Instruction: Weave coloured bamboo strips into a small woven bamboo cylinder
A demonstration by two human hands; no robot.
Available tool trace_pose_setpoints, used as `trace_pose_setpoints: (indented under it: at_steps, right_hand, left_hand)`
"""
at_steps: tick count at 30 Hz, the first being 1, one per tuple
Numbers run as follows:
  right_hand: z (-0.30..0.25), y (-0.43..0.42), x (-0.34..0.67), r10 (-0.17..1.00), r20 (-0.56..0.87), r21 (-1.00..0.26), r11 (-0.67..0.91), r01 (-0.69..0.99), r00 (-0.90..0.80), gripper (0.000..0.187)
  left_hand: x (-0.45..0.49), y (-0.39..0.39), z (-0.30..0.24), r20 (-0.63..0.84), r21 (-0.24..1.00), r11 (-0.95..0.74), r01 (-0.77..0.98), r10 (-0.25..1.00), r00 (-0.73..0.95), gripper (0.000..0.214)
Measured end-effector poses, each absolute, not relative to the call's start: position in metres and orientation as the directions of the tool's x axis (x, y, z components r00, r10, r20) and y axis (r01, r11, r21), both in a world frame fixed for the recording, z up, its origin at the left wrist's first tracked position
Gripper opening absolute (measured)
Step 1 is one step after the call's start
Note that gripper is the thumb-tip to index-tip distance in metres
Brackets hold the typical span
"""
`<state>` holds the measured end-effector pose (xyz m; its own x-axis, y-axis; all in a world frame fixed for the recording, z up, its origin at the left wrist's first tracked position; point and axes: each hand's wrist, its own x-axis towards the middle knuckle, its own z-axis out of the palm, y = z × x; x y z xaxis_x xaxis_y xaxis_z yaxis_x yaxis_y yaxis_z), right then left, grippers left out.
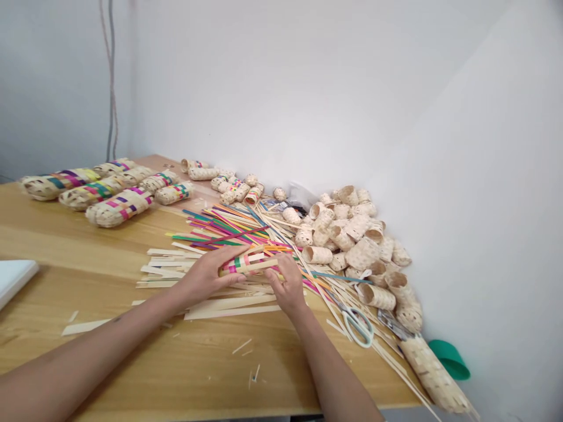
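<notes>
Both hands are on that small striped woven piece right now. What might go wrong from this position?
1. The left hand and right hand hold the small woven piece with loose strip ends sticking out; a slack grip might let the weave loosen.
2. The scissors lie close by the right forearm; a sweep might catch them.
3. The long woven tube overhangs the table edge and might be knocked off.

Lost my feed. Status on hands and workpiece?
Both hands grip small striped woven tube above table. Coloured strips just behind. Scissors right, clear.
</notes>
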<state>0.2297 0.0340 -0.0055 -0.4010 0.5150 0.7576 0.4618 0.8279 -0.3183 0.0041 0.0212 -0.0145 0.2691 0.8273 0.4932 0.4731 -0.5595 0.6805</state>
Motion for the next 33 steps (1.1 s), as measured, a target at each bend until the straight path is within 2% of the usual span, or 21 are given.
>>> trace_pose_setpoints:
  at_steps: [4, 10, 21, 26, 33]
  right_hand:
    - [-0.005, 0.035, 0.230, 0.515, 0.749, -0.312, 0.830, 0.463, -0.417, 0.027]
    - [-0.007, 0.038, 0.230, 0.454, 0.748, -0.273, 0.875, 0.400, -0.484, 0.026]
    - [-0.011, 0.040, 0.231, 0.523, 0.717, -0.363, 0.844, 0.394, -0.461, 0.025]
    - [-0.015, 0.044, 0.234, 0.596, 0.709, -0.446, 0.793, 0.415, -0.377, 0.025]
    - [-0.022, 0.052, 0.240, 0.774, 0.583, -0.657, 0.628, 0.418, -0.246, 0.029]
  left_hand:
    - [0.005, 0.021, -0.014, 0.508, 0.642, -0.573, 0.509, 0.815, 0.278, 0.064]
    - [0.004, 0.021, -0.015, 0.521, 0.624, -0.590, 0.512, 0.803, 0.290, 0.066]
    - [0.005, 0.020, -0.015, 0.466, 0.667, -0.561, 0.490, 0.828, 0.313, 0.066]
    - [0.005, 0.021, -0.018, 0.414, 0.688, -0.517, 0.509, 0.856, 0.310, 0.067]
    - [0.006, 0.022, -0.016, 0.391, 0.721, -0.502, 0.478, 0.864, 0.317, 0.062]
